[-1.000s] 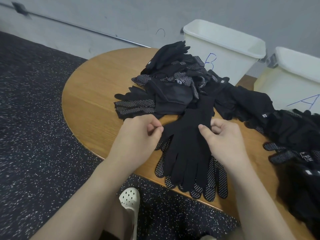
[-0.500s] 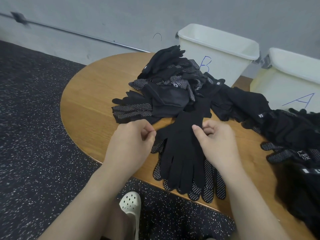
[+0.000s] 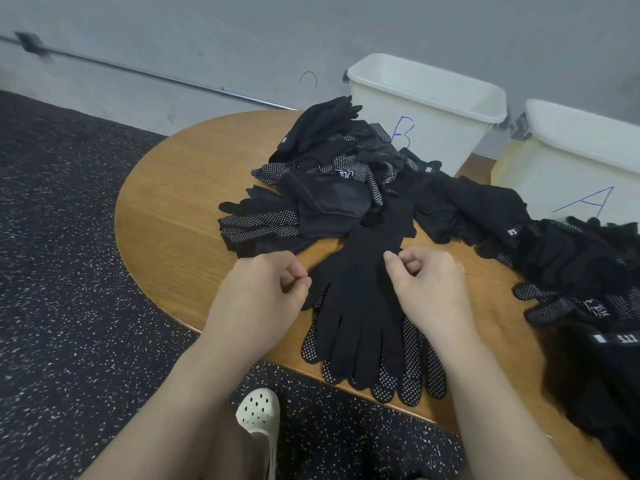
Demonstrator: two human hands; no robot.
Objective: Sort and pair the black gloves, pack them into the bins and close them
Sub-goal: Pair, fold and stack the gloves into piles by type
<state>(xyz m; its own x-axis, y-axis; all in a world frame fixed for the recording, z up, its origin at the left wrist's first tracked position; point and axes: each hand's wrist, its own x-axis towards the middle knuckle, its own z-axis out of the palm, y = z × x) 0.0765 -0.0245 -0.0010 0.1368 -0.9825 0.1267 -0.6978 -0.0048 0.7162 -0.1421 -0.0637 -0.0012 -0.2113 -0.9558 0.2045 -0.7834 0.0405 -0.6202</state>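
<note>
- Head view: bare table (image 3: 180,202) wood lies at the left edge.
- The left hand (image 3: 258,299) pinches the plain glove (image 3: 360,299), which lies on a dotted glove (image 3: 412,368) over the near rim.
- The right hand (image 3: 429,289) pinches its other side.
- A glove pile (image 3: 339,174) lies behind, touching bin B (image 3: 429,109).
- Bin A (image 3: 571,154) stands far right, more gloves (image 3: 571,258) in front of it.

A single wide-angle view looks forward and steeply down from the person's head, close over the near edge of the round wooden surface (image 3: 194,188). It faces the grey wall (image 3: 346,29) beyond, with the speckled floor (image 3: 69,271) at left and below.
</note>
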